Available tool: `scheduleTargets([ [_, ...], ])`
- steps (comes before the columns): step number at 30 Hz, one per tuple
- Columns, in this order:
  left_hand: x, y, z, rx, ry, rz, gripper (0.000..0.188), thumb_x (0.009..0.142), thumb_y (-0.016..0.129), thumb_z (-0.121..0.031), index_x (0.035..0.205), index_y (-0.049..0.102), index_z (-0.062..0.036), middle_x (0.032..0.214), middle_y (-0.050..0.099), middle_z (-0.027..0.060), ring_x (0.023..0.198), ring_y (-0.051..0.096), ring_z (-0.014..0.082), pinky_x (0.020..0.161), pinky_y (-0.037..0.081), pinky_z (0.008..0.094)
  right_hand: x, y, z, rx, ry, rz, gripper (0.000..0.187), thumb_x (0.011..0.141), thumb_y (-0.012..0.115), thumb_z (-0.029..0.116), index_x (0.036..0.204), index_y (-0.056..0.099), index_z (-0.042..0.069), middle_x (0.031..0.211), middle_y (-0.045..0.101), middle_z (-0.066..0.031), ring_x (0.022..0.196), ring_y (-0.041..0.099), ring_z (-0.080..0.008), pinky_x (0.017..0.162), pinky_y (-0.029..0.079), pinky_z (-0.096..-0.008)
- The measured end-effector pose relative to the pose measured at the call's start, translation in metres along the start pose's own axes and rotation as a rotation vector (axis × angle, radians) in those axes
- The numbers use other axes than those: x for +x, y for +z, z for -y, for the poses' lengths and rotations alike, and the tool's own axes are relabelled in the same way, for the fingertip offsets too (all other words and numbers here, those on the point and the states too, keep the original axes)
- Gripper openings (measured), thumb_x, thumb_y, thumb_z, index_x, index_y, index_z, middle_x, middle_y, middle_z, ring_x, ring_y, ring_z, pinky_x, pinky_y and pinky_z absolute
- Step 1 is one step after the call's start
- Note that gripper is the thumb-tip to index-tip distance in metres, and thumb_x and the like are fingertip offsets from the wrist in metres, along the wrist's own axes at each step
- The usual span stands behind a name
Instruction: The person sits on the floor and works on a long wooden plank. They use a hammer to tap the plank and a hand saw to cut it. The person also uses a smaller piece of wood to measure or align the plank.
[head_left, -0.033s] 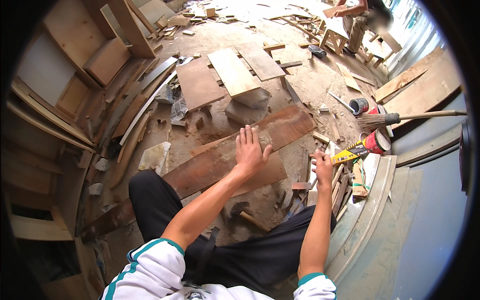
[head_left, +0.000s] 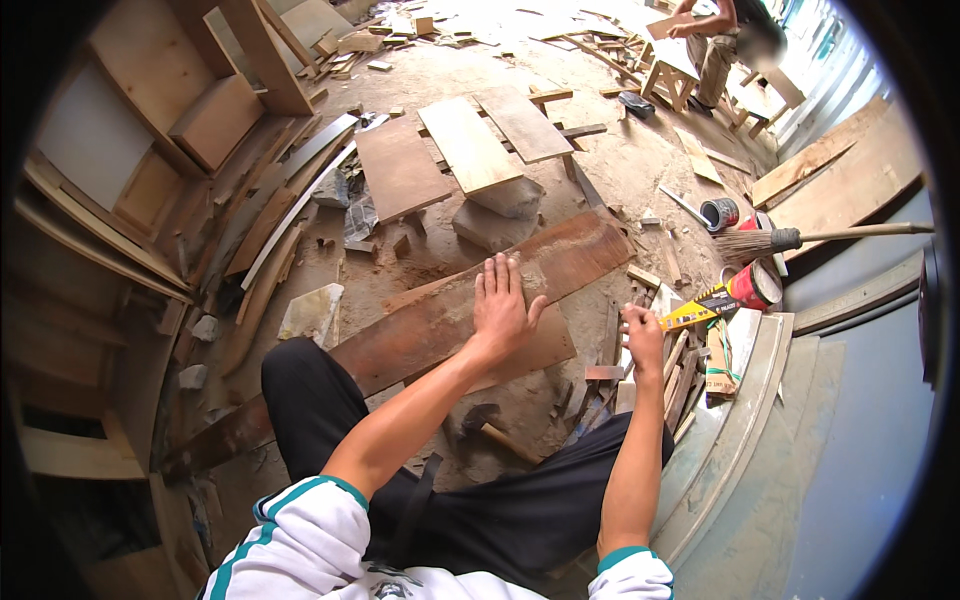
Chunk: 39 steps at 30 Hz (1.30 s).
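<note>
Left hand (head_left: pixel 502 305) flat on a long brown board (head_left: pixel 400 348), right hand (head_left: pixel 641 335) off by itself.
So in the head view, the hands are well apart: the left one's palm down, fingers stretched out and thumb sticking sideways, while the right has its fingers curled near the tip of a yellow-and-black thing (head_left: pixel 700 305), and honestly can't tell if it's pinching anything or touching that. The board runs slantwise in front of the person, passing behind the left knee (head_left: pixel 310 385), with a shorter brown piece (head_left: pixel 545 345) poking out from its near edge. There's a hammer (head_left: pixel 505 438) lying on the dusty floor (head_left: pixel 610 175) between the legs, a broom (head_left: pixel 755 243) plus a red can (head_left: pixel 757 284) over on the right, and three flat panels (head_left: pixel 468 145) side by side beyond the board.
</note>
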<state>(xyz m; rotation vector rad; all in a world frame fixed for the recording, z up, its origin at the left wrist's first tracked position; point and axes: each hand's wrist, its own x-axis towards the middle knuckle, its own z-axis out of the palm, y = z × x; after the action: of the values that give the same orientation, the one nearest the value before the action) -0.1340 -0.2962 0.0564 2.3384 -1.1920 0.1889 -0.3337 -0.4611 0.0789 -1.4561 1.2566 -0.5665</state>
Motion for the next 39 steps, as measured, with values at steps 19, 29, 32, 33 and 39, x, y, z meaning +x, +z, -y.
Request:
scheduleTargets([
  [19, 0.036, -0.007, 0.002, -0.112, 0.113, -0.161, 0.015, 0.088, 0.067, -0.024, 0.093, 0.067, -0.0096, 0.106, 0.061, 0.0062, 0.106, 0.056, 0.0267, 0.089, 0.045, 0.0423, -0.005, 0.049, 0.000, -0.510, -0.241, 0.239, 0.052, 0.092, 0.067, 0.045, 0.114, 0.067, -0.003, 0.107, 0.071, -0.0226, 0.103, 0.069, -0.0326, 0.091, 0.052, -0.0395],
  [29, 0.034, 0.007, 0.008, -0.114, 0.190, -0.231, 0.015, 0.091, 0.060, -0.020, 0.102, 0.060, -0.0093, 0.131, 0.053, 0.0104, 0.132, 0.044, 0.0292, 0.106, 0.032, 0.0440, -0.009, 0.054, 0.002, -0.559, -0.227, 0.244, 0.053, 0.090, 0.068, 0.043, 0.115, 0.067, -0.003, 0.107, 0.071, -0.0252, 0.104, 0.069, -0.0367, 0.091, 0.052, -0.0419],
  [32, 0.035, 0.010, 0.010, -0.133, 0.182, -0.183, 0.021, 0.092, 0.057, -0.019, 0.109, 0.058, -0.0071, 0.132, 0.051, 0.0114, 0.136, 0.040, 0.0304, 0.111, 0.028, 0.0458, -0.009, 0.055, 0.001, -0.533, -0.210, 0.253, 0.052, 0.090, 0.069, 0.043, 0.113, 0.067, -0.003, 0.107, 0.071, -0.0250, 0.104, 0.069, -0.0367, 0.090, 0.053, -0.0416],
  [33, 0.035, 0.011, 0.012, -0.122, 0.179, -0.179, 0.021, 0.092, 0.057, -0.019, 0.109, 0.058, -0.0070, 0.133, 0.050, 0.0112, 0.136, 0.040, 0.0304, 0.112, 0.027, 0.0460, -0.010, 0.056, 0.002, -0.532, -0.209, 0.256, 0.052, 0.090, 0.069, 0.043, 0.114, 0.067, -0.003, 0.107, 0.071, -0.0251, 0.104, 0.069, -0.0367, 0.090, 0.053, -0.0415],
  [39, 0.036, 0.013, 0.015, -0.222, 0.168, -0.214, 0.018, 0.092, 0.058, -0.012, 0.109, 0.057, -0.0057, 0.124, 0.055, 0.0108, 0.131, 0.046, 0.0317, 0.111, 0.033, 0.0467, -0.011, 0.056, 0.004, -0.529, -0.207, 0.256, 0.050, 0.090, 0.068, 0.042, 0.113, 0.068, -0.003, 0.106, 0.071, -0.0241, 0.103, 0.069, -0.0355, 0.090, 0.053, -0.0409],
])
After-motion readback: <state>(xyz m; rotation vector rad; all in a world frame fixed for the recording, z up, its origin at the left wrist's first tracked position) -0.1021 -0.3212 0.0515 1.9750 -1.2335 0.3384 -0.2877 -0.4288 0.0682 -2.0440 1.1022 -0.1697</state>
